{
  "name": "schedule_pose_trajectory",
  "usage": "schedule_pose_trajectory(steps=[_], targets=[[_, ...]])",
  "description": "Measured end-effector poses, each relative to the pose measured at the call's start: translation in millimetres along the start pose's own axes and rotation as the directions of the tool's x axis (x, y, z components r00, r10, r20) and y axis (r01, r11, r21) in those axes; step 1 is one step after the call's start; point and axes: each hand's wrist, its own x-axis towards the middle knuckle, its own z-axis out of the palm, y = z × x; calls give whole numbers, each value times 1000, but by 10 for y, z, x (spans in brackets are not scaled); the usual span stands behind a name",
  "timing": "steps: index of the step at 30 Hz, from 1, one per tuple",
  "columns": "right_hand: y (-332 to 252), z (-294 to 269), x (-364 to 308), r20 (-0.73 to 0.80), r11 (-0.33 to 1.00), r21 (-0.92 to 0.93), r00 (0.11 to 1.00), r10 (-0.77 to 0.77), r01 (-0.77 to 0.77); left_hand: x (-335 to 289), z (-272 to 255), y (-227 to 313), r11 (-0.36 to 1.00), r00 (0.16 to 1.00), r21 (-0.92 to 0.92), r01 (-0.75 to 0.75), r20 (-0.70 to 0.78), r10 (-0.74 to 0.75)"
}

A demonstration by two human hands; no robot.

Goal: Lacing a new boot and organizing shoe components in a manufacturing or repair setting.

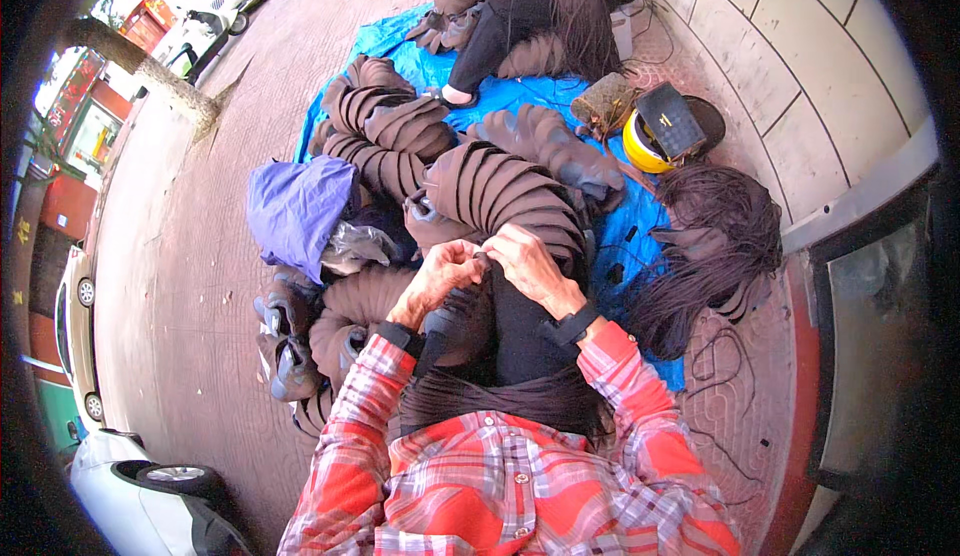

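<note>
We count two black wristbands (401,338), one blue tarp (380,38), one purple cloth (300,206) left, one yellow bucket (643,154) right, and brown pieces (508,192) beyond counting.

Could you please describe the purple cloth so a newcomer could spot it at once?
From the blue tarp on the paving, look along its left side, left of and beyond the person's left hand. The rumpled purple cloth lies there beside stacked brown pieces; its colour sets it apart from these brown neighbours.

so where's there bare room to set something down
Widest: paving between the purple cloth and the beige car. A narrow strip of blue tarp shows between the stacked brown pieces and the cord heap. Crowded around the left hand and right hand, pieces ahead and leftward.
</note>
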Motion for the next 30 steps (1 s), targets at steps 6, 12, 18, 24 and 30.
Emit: schedule_pose_trajectory(steps=[6,12,18,24,30], targets=[[-34,-30,106,-138,996,-12,986,-91,91,45,65,-60,995,998,-87,46,-44,-50],[-289,201,-83,-240,955,77,924,298,-288,122,166,-143,993,945,-121,12,-323,-51],[-60,433,-190,-270,911,158,870,412,-382,139,226,-221,993,959,-107,-41,-284,9],[-92,312,-179,-154,878,-45,872,465,-477,101,239,-246,986,975,-104,-132,-194,110],[-217,349,-125,-277,919,-270,938,210,-285,63,251,-207,982,962,-152,-115,-262,72]])
